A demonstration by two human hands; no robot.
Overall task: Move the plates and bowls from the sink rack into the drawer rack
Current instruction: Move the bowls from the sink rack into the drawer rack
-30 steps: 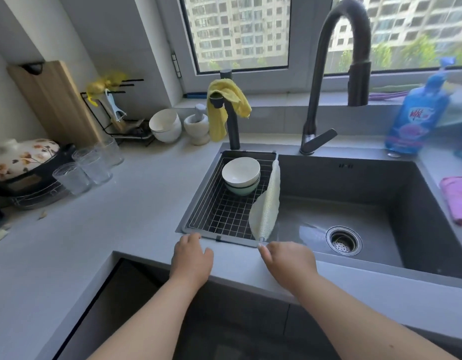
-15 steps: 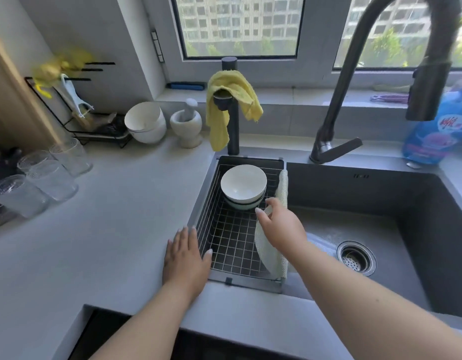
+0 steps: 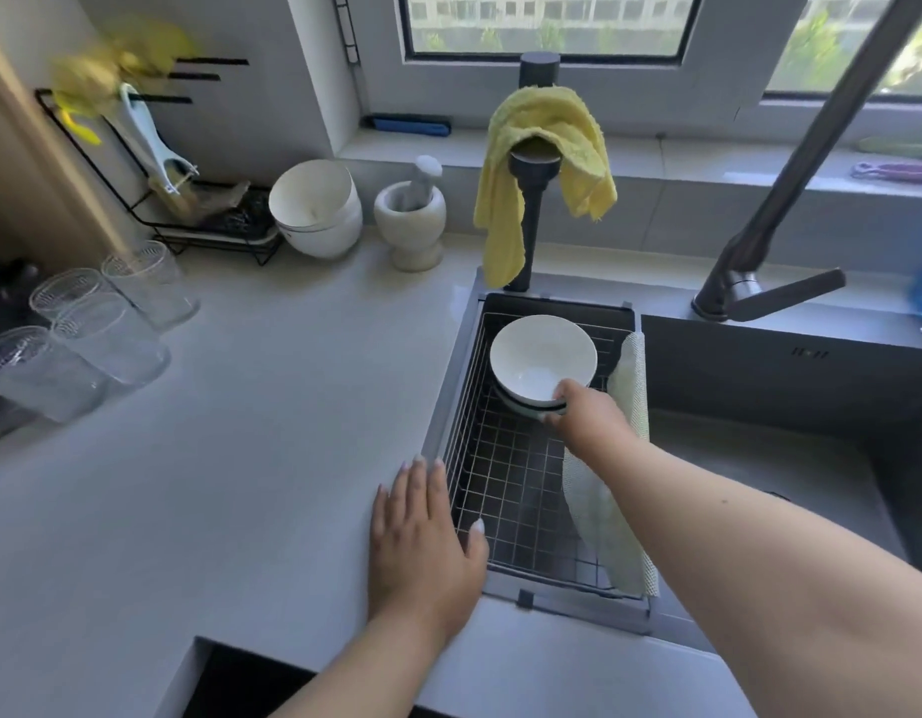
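A small stack of white bowls [image 3: 539, 357] stands at the far end of the black wire sink rack [image 3: 505, 489], which hangs in the left part of the sink. My right hand [image 3: 588, 417] grips the stack at its near rim, thumb over the edge of the top bowl and fingers under it. My left hand [image 3: 422, 541] lies flat on the grey counter at the rack's left edge, fingers straight. The dark opening of the drawer [image 3: 251, 686] shows at the bottom edge; its rack is hidden.
A pale mesh cloth [image 3: 603, 520] hangs over the rack's right side. A yellow cloth [image 3: 547, 163] drapes a black post behind the rack, the faucet [image 3: 769, 235] stands to the right. Glasses [image 3: 101, 323], white bowls [image 3: 316, 207] and a mortar [image 3: 412, 220] sit on the counter at left.
My right hand went from the counter's front edge forward over the rack and took hold of the bowl stack. My left hand slid a little forward along the rack's edge. The camera leaned in.
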